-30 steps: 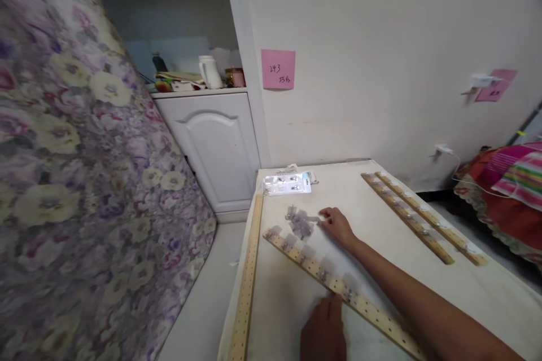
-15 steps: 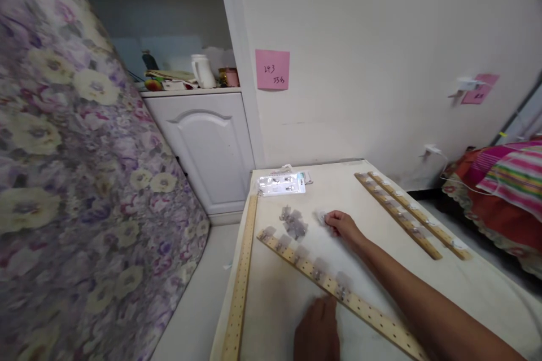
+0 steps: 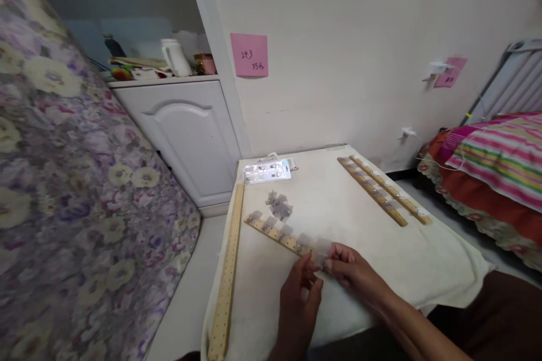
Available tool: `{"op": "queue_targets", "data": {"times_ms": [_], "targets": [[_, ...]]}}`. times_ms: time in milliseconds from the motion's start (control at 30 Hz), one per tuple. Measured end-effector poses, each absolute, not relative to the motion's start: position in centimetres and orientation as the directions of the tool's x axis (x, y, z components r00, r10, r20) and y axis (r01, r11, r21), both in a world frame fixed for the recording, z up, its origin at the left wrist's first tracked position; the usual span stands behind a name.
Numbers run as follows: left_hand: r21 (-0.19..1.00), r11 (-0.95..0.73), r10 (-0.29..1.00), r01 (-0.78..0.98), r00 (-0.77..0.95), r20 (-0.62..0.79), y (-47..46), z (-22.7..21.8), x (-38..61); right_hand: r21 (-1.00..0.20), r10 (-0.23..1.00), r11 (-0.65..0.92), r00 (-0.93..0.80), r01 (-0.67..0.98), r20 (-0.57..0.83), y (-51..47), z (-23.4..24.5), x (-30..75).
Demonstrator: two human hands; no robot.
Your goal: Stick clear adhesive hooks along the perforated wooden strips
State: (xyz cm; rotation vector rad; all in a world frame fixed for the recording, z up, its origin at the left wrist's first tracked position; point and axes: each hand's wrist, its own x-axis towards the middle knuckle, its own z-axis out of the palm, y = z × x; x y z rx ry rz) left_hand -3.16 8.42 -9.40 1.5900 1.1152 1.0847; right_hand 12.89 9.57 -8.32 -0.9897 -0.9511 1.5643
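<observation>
My right hand point(image 3: 355, 273) pinches a small clear plastic piece point(image 3: 324, 247) with a shiny metal part, held over the near part of a holed wooden strip point(image 3: 275, 232). Close beside it, my left hand point(image 3: 298, 299) has thumb and fingers curved and apart, fingertips by the strip's edge and the clear piece. Whether they touch the piece, I cannot tell. Several similar clear pieces stand in a row along the strip. Beyond the strip lies a loose pile of clear pieces with metal parts point(image 3: 279, 206). My hands hide the strip's near end.
A bare holed wooden strip point(image 3: 228, 271) runs along the table's left edge. Two strips carrying clear pieces point(image 3: 372, 189) lie at the right. A clear blister pack point(image 3: 267, 171) is at the back. The cloth-covered table point(image 3: 364, 304) meets the wall; a floral curtain point(image 3: 84, 208) hangs left.
My right hand has come back from near the pile towards me with a clear piece. The left hand has lifted and opened beside it. The view has shifted to the right.
</observation>
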Motion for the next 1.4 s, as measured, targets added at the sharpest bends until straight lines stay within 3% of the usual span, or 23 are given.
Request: {"op": "queue_targets", "data": {"times_ms": [100,200,333,467,567,767,1000,1400], "targets": [[0.997,-0.065,0.970,-0.031,0.234,0.070,8.3,-8.8,-2.8,-0.932,0.976,-0.171,-0.186,-0.319,-0.115,8.6,-8.8,12.1],[0.995,0.005,0.973,-0.098,0.231,0.018,8.3,-8.6,-2.6,-0.948,0.965,-0.168,-0.242,-0.269,-0.102,8.3,-8.6,12.0],[0.996,0.048,0.973,-0.068,0.230,-0.031,8.5,-9.0,-2.5,-0.972,0.963,-0.173,-0.235,-0.158,-0.134,8.4,-8.2,12.8],[0.998,0.069,0.953,0.002,0.295,-0.067,8.4,-9.4,-2.1,-0.998,0.989,-0.070,-0.131,0.009,-0.070,8.5,-8.6,14.6],[0.997,0.053,0.939,0.048,0.339,-0.066,8.1,-9.7,-1.6,-0.995,0.985,-0.056,-0.156,0.077,-0.067,8.3,-9.1,16.0],[0.955,-0.130,0.941,0.266,0.336,0.034,7.4,-10.7,-1.4,-0.993,0.980,-0.099,-0.165,0.064,-0.109,8.6,-9.8,19.4],[0.691,-0.522,0.826,0.500,0.497,0.265,6.8,-12.3,-1.1,-0.990,0.983,-0.113,-0.133,0.087,-0.124,9.9,-11.4,22.0],[0.508,-0.610,0.785,0.609,0.554,0.279,6.9,-13.9,-0.3,-0.988,0.983,-0.097,-0.145,0.123,-0.114,10.3,-12.5,21.4]]}}
